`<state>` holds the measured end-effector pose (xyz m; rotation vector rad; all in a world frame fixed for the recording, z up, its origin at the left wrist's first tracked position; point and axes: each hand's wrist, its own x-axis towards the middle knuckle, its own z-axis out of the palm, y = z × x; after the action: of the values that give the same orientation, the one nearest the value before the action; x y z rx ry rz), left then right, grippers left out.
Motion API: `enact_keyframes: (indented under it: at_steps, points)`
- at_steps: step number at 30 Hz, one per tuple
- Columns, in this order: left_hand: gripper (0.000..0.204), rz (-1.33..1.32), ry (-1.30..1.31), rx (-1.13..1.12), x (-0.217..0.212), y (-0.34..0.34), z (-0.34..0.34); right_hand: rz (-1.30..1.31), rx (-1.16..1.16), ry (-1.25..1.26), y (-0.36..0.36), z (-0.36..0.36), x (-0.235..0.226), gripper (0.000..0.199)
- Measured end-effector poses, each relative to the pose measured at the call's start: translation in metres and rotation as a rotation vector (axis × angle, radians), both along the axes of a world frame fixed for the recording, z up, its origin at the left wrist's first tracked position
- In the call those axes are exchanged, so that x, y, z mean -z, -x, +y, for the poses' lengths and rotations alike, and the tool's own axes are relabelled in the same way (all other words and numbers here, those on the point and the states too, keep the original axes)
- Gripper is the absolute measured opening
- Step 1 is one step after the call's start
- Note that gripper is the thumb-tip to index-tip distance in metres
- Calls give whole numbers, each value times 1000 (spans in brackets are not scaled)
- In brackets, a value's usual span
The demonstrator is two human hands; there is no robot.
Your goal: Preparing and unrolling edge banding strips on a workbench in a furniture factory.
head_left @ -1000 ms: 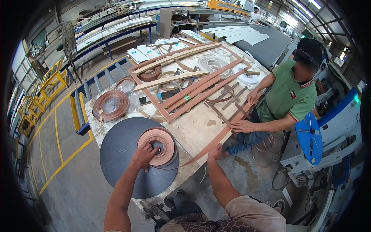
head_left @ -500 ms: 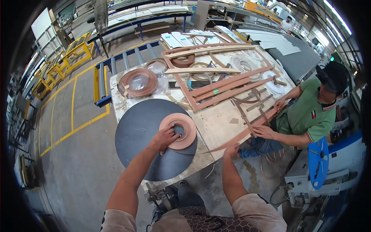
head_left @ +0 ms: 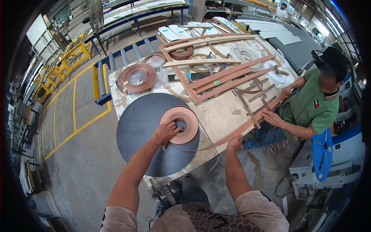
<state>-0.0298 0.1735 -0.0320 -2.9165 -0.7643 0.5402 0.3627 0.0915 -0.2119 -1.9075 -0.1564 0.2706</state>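
A coil of reddish-brown edge banding lies flat on a round black disc at the table's near left corner. My left hand grips the coil's left side, fingers curled into its centre hole and thumb by the outer edge. From the coil a strip runs right along the table's near edge. My right hand is closed around it, over the edge. Farther along, a co-worker in a green shirt has one hand on the strip and the other near its far end.
Wooden frames and loose slats cover the table's far half. Another brown coil sits behind the disc. A blue roller conveyor adjoins the table's left side. A machine with a blue panel stands at the right.
The strip has shifted right, with more of it showing between the coil and my right hand. A loose turn now shows at the coil's far edge. The co-worker's hands have moved right.
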Motion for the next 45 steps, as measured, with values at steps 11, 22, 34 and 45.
enact_keyframes:
  at_steps: [11, 22, 34, 45]
  points:
    - [138, -12, 7, -33, -3, 6, -3, 96, -10, 9, 5, -1, -4, 66]
    - [130, -33, 35, -43, -5, 3, -4, 66, 3, 38, 7, -3, -10, 66]
    - [134, -34, -4, -22, 6, 3, 2, 1, -12, 26, 8, 0, -17, 69]
    - [132, -49, -51, 1, -3, -2, 2, -11, 3, -6, -10, 2, 9, 66]
